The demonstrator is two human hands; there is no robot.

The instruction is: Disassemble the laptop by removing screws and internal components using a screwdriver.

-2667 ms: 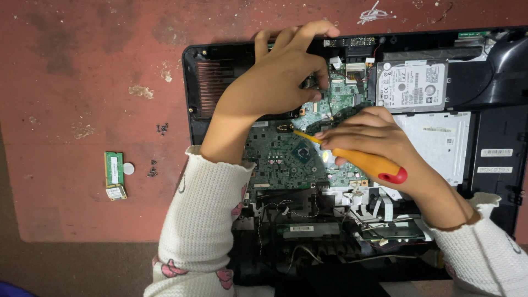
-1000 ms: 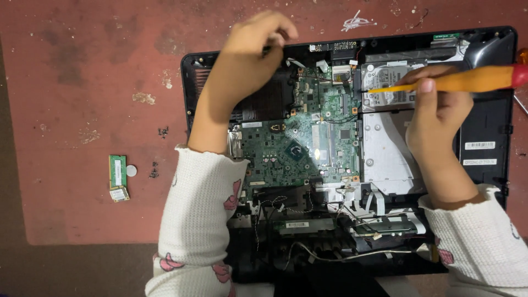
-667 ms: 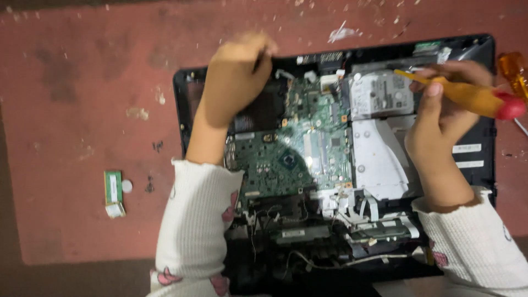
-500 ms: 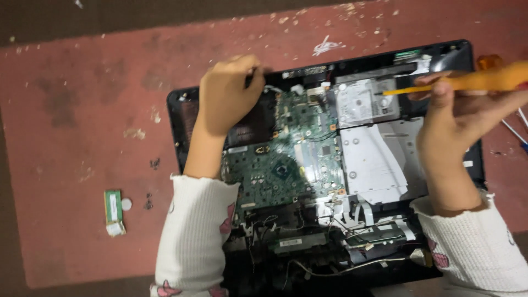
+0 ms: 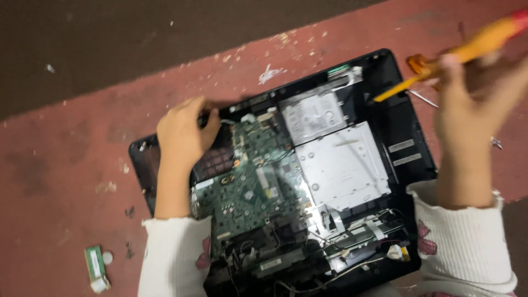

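Since the frame half a second before, the view had swung: the opened laptop base (image 5: 286,181) now sat tilted, its far edge slanting up toward the right, and a wider band of dark floor (image 5: 137,44) showed beyond the red surface (image 5: 66,154). The right hand (image 5: 467,110) had lifted farther up and away to the right of the laptop base, carrying the yellow-handled screwdriver (image 5: 467,47) with it; both were smeared by motion. The left hand (image 5: 184,135) had stayed at the far left corner of the laptop base, much as before.

The right hand was closed around the screwdriver handle, fingers wrapped tight, the shaft slanting down so its tip hung just above the laptop base's far right corner, near the silver hard drive (image 5: 314,116). A second orange-handled tool (image 5: 421,65) lay on the red surface just beyond that corner. The left hand was curled, fingertips pressed down at the laptop base's far edge beside the green circuit board (image 5: 250,187); whether it pinched anything I could not tell. The flat silver drive cover (image 5: 344,165) lay to the right of the circuit board inside the laptop base. A small green memory stick (image 5: 95,264) lay on the red surface well left of the laptop base's near corner, beside a small pale disc (image 5: 108,257)
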